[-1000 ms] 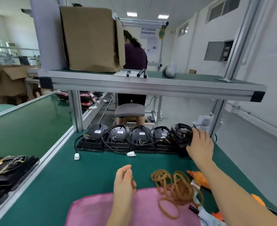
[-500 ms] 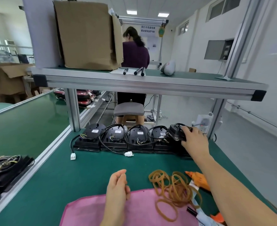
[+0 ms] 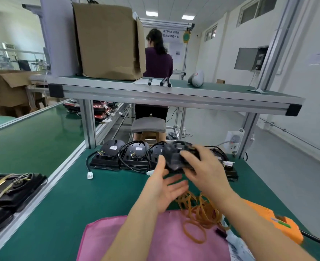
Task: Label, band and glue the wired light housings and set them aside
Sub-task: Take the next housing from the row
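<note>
My right hand (image 3: 205, 172) grips a black wired light housing (image 3: 176, 157) and holds it in the air above the green bench, blurred by motion. Just below it my left hand (image 3: 164, 187) is raised with its palm up and fingers spread, close to the housing's underside. Behind them a row of black housings (image 3: 114, 153) with white labels and looped black cables stands at the back of the bench. A heap of tan rubber bands (image 3: 198, 213) lies by a pink cloth (image 3: 161, 240). An orange glue gun (image 3: 274, 225) lies at the right.
Banded black housings (image 3: 10, 187) are stacked on the left conveyor edge. An aluminium shelf (image 3: 174, 95) overhangs the bench, carrying a cardboard box (image 3: 108, 42) and markers (image 3: 164, 81). A person sits on a stool (image 3: 148, 125) beyond. A loose white connector (image 3: 90, 175) lies on the mat.
My right hand has lifted a housing off the right end of the row and brought it toward me. My left hand rose from the pink cloth and opened under it.
</note>
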